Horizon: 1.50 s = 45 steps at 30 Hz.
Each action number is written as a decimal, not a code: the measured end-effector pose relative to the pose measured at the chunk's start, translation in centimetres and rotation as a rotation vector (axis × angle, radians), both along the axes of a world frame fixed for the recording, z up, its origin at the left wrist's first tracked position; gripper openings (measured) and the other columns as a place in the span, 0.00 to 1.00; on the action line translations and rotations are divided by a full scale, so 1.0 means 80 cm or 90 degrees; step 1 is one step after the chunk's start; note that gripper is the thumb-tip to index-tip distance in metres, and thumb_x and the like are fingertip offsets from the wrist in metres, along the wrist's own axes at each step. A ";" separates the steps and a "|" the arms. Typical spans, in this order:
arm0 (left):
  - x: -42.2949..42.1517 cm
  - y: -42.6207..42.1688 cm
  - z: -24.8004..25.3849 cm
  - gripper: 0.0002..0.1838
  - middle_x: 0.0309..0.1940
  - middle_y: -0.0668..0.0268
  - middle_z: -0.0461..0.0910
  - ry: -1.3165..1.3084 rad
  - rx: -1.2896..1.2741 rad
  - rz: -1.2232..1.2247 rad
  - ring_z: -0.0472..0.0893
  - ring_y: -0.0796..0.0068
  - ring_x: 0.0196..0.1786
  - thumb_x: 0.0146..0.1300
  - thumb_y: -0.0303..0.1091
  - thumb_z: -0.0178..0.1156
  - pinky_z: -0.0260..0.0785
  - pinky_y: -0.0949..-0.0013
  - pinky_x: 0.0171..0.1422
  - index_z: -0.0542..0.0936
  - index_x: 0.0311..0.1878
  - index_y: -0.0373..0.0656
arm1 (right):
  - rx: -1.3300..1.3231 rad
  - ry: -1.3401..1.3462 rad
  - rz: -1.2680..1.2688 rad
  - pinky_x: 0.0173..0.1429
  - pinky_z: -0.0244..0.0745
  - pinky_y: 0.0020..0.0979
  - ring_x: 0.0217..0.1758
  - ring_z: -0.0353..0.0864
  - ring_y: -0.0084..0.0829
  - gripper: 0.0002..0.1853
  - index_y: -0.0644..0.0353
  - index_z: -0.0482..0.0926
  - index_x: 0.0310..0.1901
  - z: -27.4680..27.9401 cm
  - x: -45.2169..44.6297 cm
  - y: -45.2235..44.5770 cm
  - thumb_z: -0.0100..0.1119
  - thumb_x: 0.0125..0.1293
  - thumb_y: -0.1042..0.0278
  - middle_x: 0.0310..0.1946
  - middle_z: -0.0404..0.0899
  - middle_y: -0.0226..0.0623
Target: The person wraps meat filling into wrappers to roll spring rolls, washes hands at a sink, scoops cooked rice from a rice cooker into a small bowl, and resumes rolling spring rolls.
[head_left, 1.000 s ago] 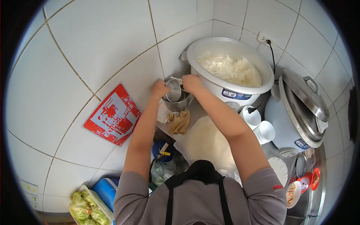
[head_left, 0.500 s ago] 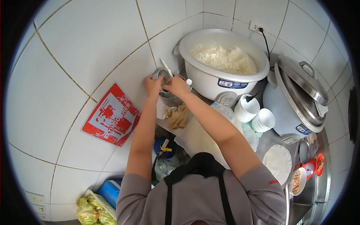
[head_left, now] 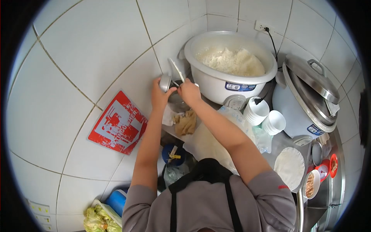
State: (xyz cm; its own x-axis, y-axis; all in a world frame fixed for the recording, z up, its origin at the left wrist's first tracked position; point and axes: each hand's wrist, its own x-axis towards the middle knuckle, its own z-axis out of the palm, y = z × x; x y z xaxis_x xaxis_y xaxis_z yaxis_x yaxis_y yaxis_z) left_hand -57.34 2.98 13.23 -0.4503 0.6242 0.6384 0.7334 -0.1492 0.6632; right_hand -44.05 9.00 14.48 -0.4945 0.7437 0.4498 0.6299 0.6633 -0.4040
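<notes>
Walls (head_left: 96, 46): white tiles meeting in a corner behind the desk (head_left: 277, 146); one red sign (head_left: 118, 123) to the left, one power outlet (head_left: 264, 26) higher up.
Metal cup (head_left: 165, 82): tilted, at the mouth of a metal pot (head_left: 178, 103), near the tiles and left of an open rice cooker (head_left: 210, 85).
Left hand (head_left: 158, 94): fingers wrapped around the side of the cup, grasping it.
Right hand (head_left: 189, 92): fingers apparently clenched on a white utensil (head_left: 176, 69), its long end pointing up toward the tiles.
Progress: cup and utensil are already taken up, close together above the pot; rice (head_left: 235, 62) lies heaped in the open cooker. The cup's inside is hidden, so what is left cannot be told.
Count near the hands: one cup, one utensil, one pot, one tan cloth (head_left: 185, 123).
Count of cookers: two, the second a covered cooker (head_left: 290, 108) under a tilted steel lid (head_left: 307, 75).
Count at right: two stacks of white cups (head_left: 257, 112), too nested to number singly; one bowl of food (head_left: 317, 181).
Count at lower left: one crate (head_left: 112, 214) holding lettuce (head_left: 94, 219).
</notes>
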 end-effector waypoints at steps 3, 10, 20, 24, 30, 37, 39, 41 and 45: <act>0.000 -0.001 -0.001 0.41 0.45 0.54 0.75 -0.016 -0.037 0.021 0.74 0.58 0.50 0.40 0.52 0.71 0.65 0.63 0.53 0.66 0.52 0.34 | -0.009 -0.036 -0.016 0.36 0.76 0.39 0.33 0.80 0.43 0.12 0.67 0.79 0.29 -0.011 0.006 0.004 0.55 0.54 0.64 0.35 0.73 0.46; -0.026 0.007 0.002 0.27 0.42 0.58 0.75 -0.770 -0.031 -0.195 0.76 0.66 0.47 0.53 0.44 0.63 0.71 0.65 0.47 0.69 0.48 0.35 | 0.155 -0.037 0.148 0.33 0.76 0.37 0.31 0.80 0.45 0.10 0.70 0.75 0.35 0.021 0.001 0.000 0.52 0.54 0.72 0.35 0.72 0.47; 0.003 -0.015 -0.002 0.22 0.47 0.53 0.71 0.105 -0.050 0.095 0.73 0.57 0.50 0.52 0.24 0.54 0.64 0.58 0.56 0.66 0.52 0.31 | -0.022 0.054 0.239 0.41 0.70 0.43 0.39 0.76 0.49 0.26 0.49 0.57 0.61 0.137 0.070 0.000 0.44 0.59 0.76 0.40 0.75 0.51; -0.009 0.009 0.000 0.23 0.49 0.51 0.71 -0.215 0.071 0.155 0.72 0.53 0.52 0.52 0.23 0.54 0.64 0.56 0.56 0.65 0.53 0.31 | -0.058 0.123 0.098 0.41 0.69 0.46 0.38 0.76 0.52 0.17 0.57 0.63 0.54 0.168 0.096 0.044 0.44 0.62 0.71 0.31 0.77 0.54; 0.037 0.002 0.054 0.21 0.54 0.52 0.68 -1.005 0.299 -0.313 0.69 0.54 0.58 0.55 0.25 0.53 0.59 0.42 0.61 0.65 0.53 0.33 | 0.069 -0.017 -0.056 0.46 0.71 0.45 0.41 0.77 0.51 0.15 0.68 0.66 0.47 0.193 0.180 0.187 0.45 0.61 0.69 0.35 0.77 0.55; 0.099 0.082 0.125 0.22 0.57 0.53 0.66 -0.974 0.361 -0.570 0.66 0.52 0.60 0.58 0.31 0.50 0.58 0.38 0.62 0.63 0.55 0.34 | 0.104 -0.347 -0.226 0.43 0.74 0.44 0.42 0.79 0.46 0.13 0.62 0.71 0.46 0.115 0.258 0.359 0.46 0.60 0.71 0.37 0.79 0.48; 0.119 0.112 0.140 0.22 0.57 0.53 0.65 -0.953 0.354 -0.549 0.66 0.53 0.60 0.59 0.33 0.50 0.59 0.38 0.62 0.62 0.55 0.34 | 0.127 -0.456 -0.277 0.40 0.75 0.42 0.40 0.80 0.44 0.12 0.57 0.74 0.45 0.109 0.263 0.389 0.47 0.59 0.71 0.35 0.80 0.45; 0.129 0.144 0.138 0.24 0.59 0.55 0.60 -0.909 0.342 -0.549 0.64 0.55 0.61 0.59 0.35 0.50 0.61 0.40 0.60 0.58 0.57 0.37 | 0.124 -0.563 -0.277 0.42 0.75 0.40 0.42 0.80 0.42 0.11 0.57 0.77 0.41 0.101 0.259 0.410 0.47 0.59 0.70 0.37 0.80 0.42; 0.142 0.183 0.126 0.26 0.59 0.60 0.55 -0.858 0.410 -0.505 0.60 0.60 0.62 0.59 0.35 0.52 0.62 0.41 0.59 0.54 0.57 0.44 | 0.146 -0.637 -0.211 0.43 0.75 0.40 0.43 0.80 0.39 0.10 0.57 0.81 0.37 0.084 0.253 0.442 0.48 0.59 0.70 0.39 0.81 0.38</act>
State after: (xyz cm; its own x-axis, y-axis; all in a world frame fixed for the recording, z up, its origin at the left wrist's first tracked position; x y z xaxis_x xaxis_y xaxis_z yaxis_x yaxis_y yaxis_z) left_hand -46.01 17.59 23.33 -0.5734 0.7578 0.3112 -0.6449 -0.6518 0.3991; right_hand -23.83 44.35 21.22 -0.5044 0.8577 0.0992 0.7675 0.3928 0.5066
